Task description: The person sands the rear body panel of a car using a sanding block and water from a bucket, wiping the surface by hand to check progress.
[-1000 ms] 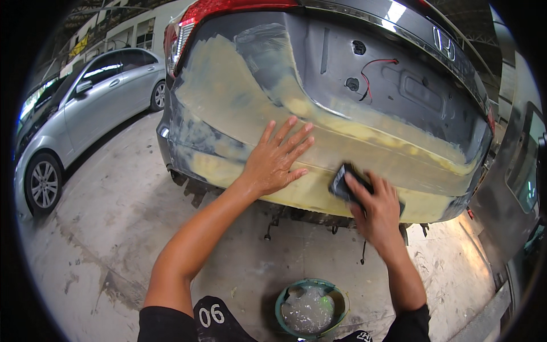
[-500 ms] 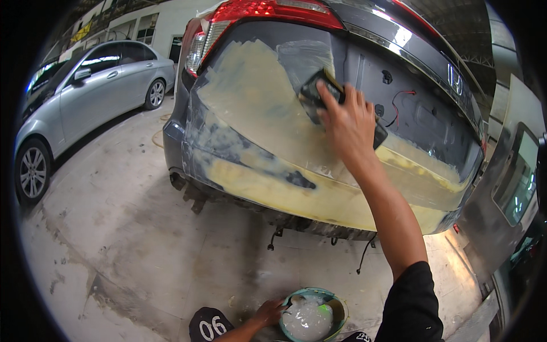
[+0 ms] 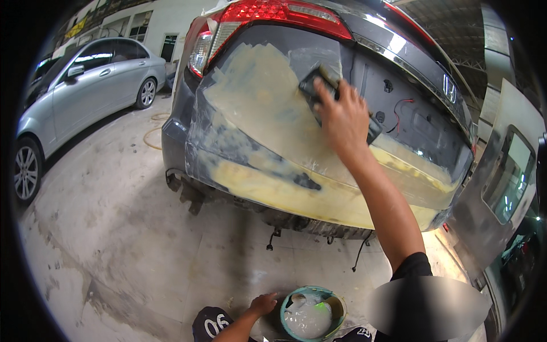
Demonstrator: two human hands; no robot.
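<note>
- Evidently, in the head view, the block (image 3: 308,88) lies against the car (image 3: 373,77), far in the scene, by the right side of the pale patch (image 3: 256,85).
- The right hand (image 3: 345,117) is draped over it, fingers spread across its back, gripping it; blur hides exactly where the thumb presses.
- To work well, I judge, the block wants even palm pressure, its face following the panel's curve, with long overlapping strokes that cross the patch's edge and no digging in at the crease.
- Its long axis slants from far left to near right; the far-left end points roughly toward the lamp (image 3: 285,17), while the other shows right of the wrist.
- The left hand (image 3: 264,304) is near, just left of the bucket (image 3: 337,306); I cannot tell whether it holds anything.
</note>
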